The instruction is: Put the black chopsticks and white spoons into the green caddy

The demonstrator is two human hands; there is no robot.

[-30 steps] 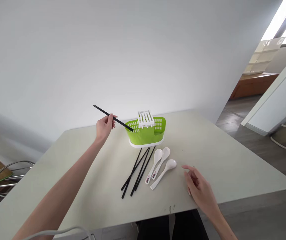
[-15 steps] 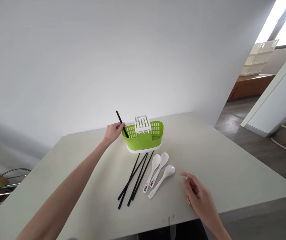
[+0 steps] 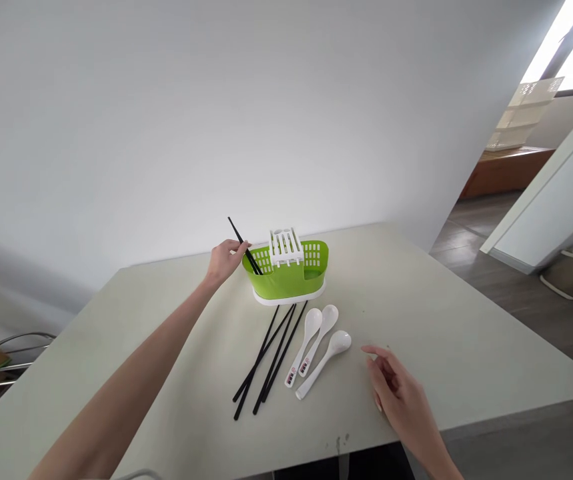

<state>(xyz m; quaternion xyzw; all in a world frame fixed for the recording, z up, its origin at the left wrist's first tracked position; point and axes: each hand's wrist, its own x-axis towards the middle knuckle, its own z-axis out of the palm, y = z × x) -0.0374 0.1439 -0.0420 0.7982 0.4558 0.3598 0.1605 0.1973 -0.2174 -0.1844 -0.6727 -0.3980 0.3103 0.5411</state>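
My left hand (image 3: 227,259) is closed round black chopsticks (image 3: 237,233); they look like a pair held together. They lean to the left, with their lower ends inside the left compartment of a green utensil basket (image 3: 286,287) and their tops above its rim. A white slotted piece (image 3: 286,247) tops the basket's middle. In front of the basket several more black chopsticks (image 3: 272,363) lie on the table, some crossing. Three white spoons (image 3: 322,360) lie beside them. To the right of the spoons my right hand (image 3: 399,393) rests with loosely curled fingers, thumb and forefinger apart, holding nothing.
The pale table (image 3: 176,400) meets a white wall (image 3: 266,120) behind the basket. A metal rack (image 3: 1,367) stands past the table's left edge. Beyond the right edge are a wooden floor (image 3: 496,260) and a doorway.
The chopsticks in my left hand have shifted slightly, and their lower ends now show as two sticks inside the basket. My right hand has hardly moved. The view has shifted a little.
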